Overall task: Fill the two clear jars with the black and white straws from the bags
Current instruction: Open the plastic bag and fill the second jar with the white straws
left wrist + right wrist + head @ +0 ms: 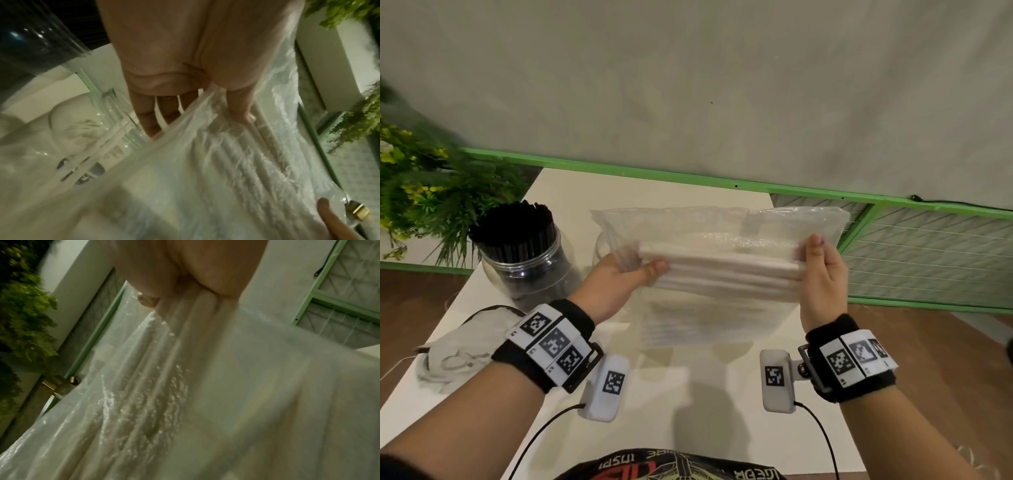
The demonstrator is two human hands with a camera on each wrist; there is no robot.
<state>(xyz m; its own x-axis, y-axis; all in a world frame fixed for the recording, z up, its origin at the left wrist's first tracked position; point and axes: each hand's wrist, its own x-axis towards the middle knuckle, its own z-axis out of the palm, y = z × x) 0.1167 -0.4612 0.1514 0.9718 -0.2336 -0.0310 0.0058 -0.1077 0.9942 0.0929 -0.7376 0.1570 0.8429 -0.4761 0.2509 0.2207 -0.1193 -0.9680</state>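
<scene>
I hold a clear plastic bag (pixel 722 233) of white straws (pixel 722 274) level above the white table (pixel 688 394). My left hand (pixel 630 270) grips its left end, thumb on top and fingers under the plastic (pixel 226 146). My right hand (pixel 818 260) pinches the right end, the film (pixel 164 386) draped below it. A clear jar (pixel 527 253) packed with upright black straws (pixel 517 222) stands at the left. A second clear jar (pixel 602 246) stands behind the bag, mostly hidden, and shows in the left wrist view (pixel 98 129).
A crumpled empty plastic bag (pixel 455 349) lies at the table's left front. Green leafy plants (pixel 424 192) crowd the far left. A green-framed mesh panel (pixel 928 250) runs along the back and right. Brown floor flanks the table.
</scene>
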